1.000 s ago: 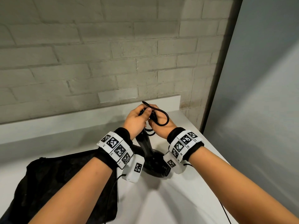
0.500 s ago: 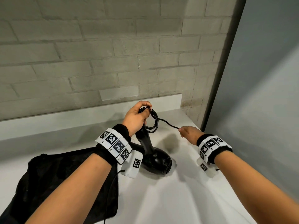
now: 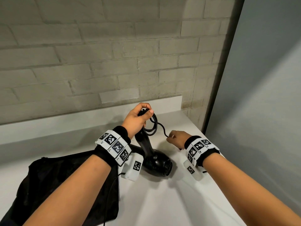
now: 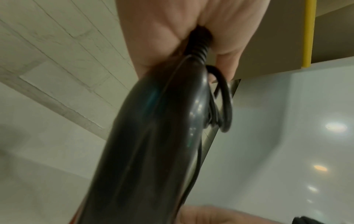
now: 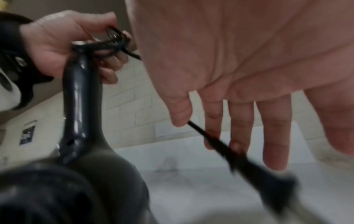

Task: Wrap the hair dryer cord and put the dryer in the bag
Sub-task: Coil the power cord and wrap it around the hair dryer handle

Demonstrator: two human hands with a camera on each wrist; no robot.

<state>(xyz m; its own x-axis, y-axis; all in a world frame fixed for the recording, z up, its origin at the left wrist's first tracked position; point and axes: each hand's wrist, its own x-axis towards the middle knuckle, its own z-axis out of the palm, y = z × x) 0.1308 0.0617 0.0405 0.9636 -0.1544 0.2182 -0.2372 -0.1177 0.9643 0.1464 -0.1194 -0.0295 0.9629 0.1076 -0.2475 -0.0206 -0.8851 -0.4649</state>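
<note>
The hair dryer [image 3: 156, 162] is stood on the white bench [image 3: 162, 201] with its body down and its handle pointing up, near the middle of the head view. The top of the handle is gripped by the left hand [image 3: 136, 119], and several loops of the cord [image 3: 153, 126] are pinched under the same fingers. From these loops the free part of the cord is led toward 4 o'clock, where it is held by the right hand [image 3: 176, 138]. In the right wrist view the cord is seen passing between fingers that are nearly straight, so this hold is judged to be light; the plug end [image 5: 275, 189] is blurred there and hangs below the fingers. The bag [image 3: 65, 185] is laid flat at 8 o'clock from the dryer, well apart from the right hand, and partly hidden by the left forearm.

Several risks are judged from here. The cord can be lost from the loose right fingers if it is pulled with force, and then the plug can be swung against the bench. The finished loops are kept only by the left fingers; if this grip is relaxed for the next turn, the loops can spring open and the wrapping must be repeated. The dryer is balanced on its rounded body, so a side pull on the cord can tip it. The mouth of the bag cannot be seen, so it may need to be opened first.
</note>
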